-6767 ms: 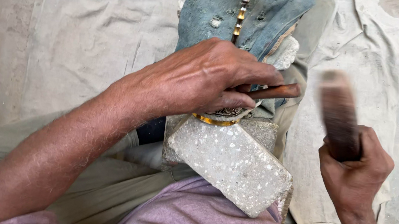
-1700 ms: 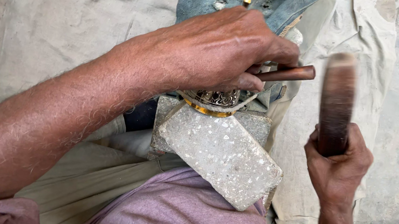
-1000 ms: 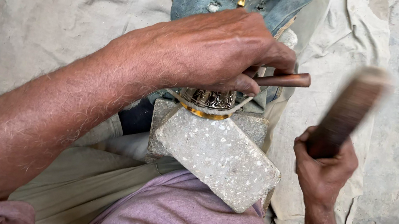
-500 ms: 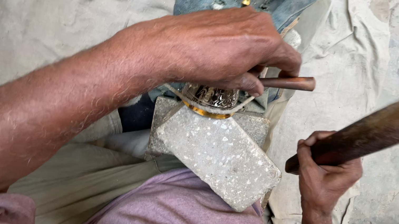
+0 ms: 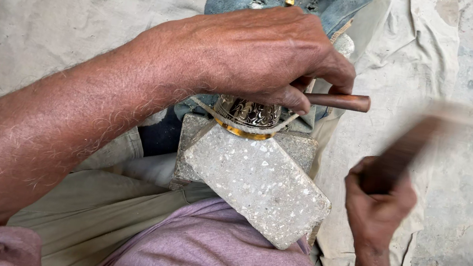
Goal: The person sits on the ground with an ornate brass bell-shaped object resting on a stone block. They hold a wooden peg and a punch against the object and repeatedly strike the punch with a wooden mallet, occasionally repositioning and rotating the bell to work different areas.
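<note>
Soft, even daylight; faint shadows; sharp focus; heavy motion blur on the wooden mallet [image 5: 411,148].

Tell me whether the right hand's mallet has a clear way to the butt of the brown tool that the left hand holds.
Probably yes. The brown tool sticks out bare past the left hand, and only open cloth lies between it and the right hand with its blurred mallet.

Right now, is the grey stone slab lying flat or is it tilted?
Tilted. The grey stone slab leans with its near end on the person's lap and its far end against the engraved metal piece.
</note>
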`<move>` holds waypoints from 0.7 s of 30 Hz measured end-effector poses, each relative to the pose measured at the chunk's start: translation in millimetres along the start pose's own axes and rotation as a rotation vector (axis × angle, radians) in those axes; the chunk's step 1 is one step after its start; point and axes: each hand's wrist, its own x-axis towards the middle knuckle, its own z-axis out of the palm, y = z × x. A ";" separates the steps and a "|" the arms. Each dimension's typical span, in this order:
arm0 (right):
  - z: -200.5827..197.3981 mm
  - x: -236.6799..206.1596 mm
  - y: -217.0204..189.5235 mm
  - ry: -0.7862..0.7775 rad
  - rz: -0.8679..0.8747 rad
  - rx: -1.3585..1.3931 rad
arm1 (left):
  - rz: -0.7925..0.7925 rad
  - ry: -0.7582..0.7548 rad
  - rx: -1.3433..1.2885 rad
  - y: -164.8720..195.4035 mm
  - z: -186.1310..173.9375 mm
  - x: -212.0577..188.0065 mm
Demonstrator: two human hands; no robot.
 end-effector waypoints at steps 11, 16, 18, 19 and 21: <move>-2.5 -2.0 5.4 0.009 0.023 0.185 | 0.107 0.016 0.009 -2.9 -0.8 2.5; -3.1 -4.6 9.3 0.016 0.041 0.120 | 0.123 -0.008 -0.014 -3.3 -0.7 4.8; -3.3 -4.3 9.9 0.019 0.019 0.042 | 0.075 -0.015 0.010 -3.7 0.8 6.2; -3.2 -4.0 9.9 0.024 0.013 0.003 | 0.054 -0.025 0.019 -3.8 1.7 6.8; -2.4 -4.1 9.4 0.051 -0.002 -0.009 | -0.006 -0.085 0.003 -4.5 2.3 6.7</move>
